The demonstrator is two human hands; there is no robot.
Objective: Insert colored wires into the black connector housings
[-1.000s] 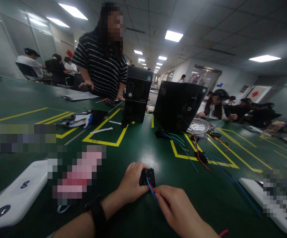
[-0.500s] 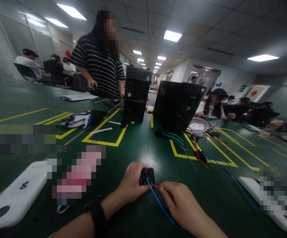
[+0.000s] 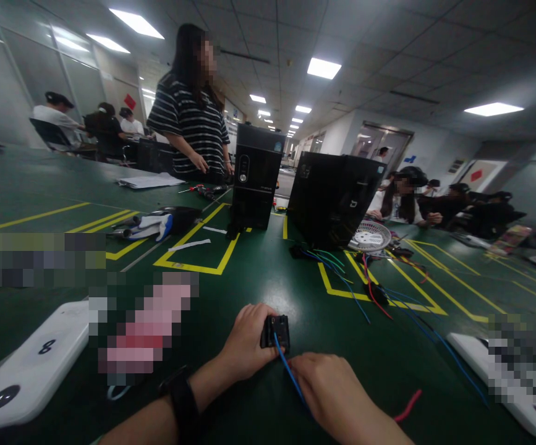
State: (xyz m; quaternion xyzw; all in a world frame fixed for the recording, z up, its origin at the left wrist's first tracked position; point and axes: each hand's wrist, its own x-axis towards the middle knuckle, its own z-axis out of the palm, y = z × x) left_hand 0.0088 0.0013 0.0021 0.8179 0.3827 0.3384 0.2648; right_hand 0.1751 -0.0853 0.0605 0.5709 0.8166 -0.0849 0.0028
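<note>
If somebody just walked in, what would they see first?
Probably the tall black computer case and the wider black case beside it, near the picture's middle. Left of them, behind the green table, stands a person in a striped shirt. In front, the left hand holds a small black block with a blue wire.

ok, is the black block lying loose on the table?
No, the left hand grips the black block from its left side.

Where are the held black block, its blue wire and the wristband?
Black block (image 3: 283, 330): head view, camera-facing side.
Blue wire (image 3: 290, 372): head view, middle of its visible length.
Wristband (image 3: 185, 403): head view, outer surface.
</note>
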